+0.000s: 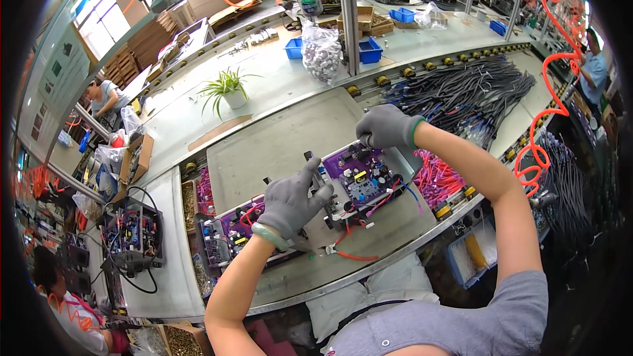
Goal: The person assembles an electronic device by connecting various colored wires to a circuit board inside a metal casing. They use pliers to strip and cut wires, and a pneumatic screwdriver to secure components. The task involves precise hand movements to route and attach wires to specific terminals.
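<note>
In front of me lies a purple circuit board point(357, 175) with many components, set in a metal housing. My right hand point(388, 126), in a grey glove, is closed at the board's far edge; its curled fingers hide whatever they may hold. My left hand point(290, 204), also gloved, is over the gap beside this board, index finger and thumb apart, with nothing visible between them. Under and left of it sits a second purple circuit board point(231, 237) in a dark housing, partly covered by the hand. A red wire point(356, 256) trails off the near side onto the work surface.
Black cables point(471, 95) and pink-red wires point(438, 178) are heaped to the right. A coiled orange air hose point(533, 158) hangs there. Farther back are a potted plant point(235, 97), a bag of parts point(322, 55) and blue bins point(370, 51). Another wired unit point(133, 234) stands left.
</note>
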The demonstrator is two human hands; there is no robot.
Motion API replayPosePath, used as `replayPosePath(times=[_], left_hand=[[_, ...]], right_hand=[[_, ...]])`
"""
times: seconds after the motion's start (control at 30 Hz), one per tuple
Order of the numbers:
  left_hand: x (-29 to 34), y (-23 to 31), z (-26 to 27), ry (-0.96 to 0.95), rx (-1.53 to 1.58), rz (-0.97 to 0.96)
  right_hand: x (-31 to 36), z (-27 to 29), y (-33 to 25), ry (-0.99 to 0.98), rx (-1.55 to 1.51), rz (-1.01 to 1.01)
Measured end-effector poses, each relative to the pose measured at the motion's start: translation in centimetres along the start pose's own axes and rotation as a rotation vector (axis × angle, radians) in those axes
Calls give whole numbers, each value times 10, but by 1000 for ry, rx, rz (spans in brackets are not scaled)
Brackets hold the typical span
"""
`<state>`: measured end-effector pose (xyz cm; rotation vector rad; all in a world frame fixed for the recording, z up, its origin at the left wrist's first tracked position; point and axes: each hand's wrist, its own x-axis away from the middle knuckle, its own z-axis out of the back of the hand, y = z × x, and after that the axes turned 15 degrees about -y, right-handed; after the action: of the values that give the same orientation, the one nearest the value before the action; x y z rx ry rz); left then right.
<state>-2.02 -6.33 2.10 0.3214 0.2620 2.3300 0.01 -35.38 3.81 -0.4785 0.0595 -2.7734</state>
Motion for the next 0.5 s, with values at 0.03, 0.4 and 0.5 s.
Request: replayPosePath(times=[0.03,0.4,0.5], left_hand=[[5,-3,2,6,5,9],[0,-5,-2,46,67,-51],[0,-6,-3,63,73,-67]], right_hand=[[-4,7,-10,-74,100,-35],[-29,37,-20,-469,331,-98],[-38,42,-23,-537,355,-89]])
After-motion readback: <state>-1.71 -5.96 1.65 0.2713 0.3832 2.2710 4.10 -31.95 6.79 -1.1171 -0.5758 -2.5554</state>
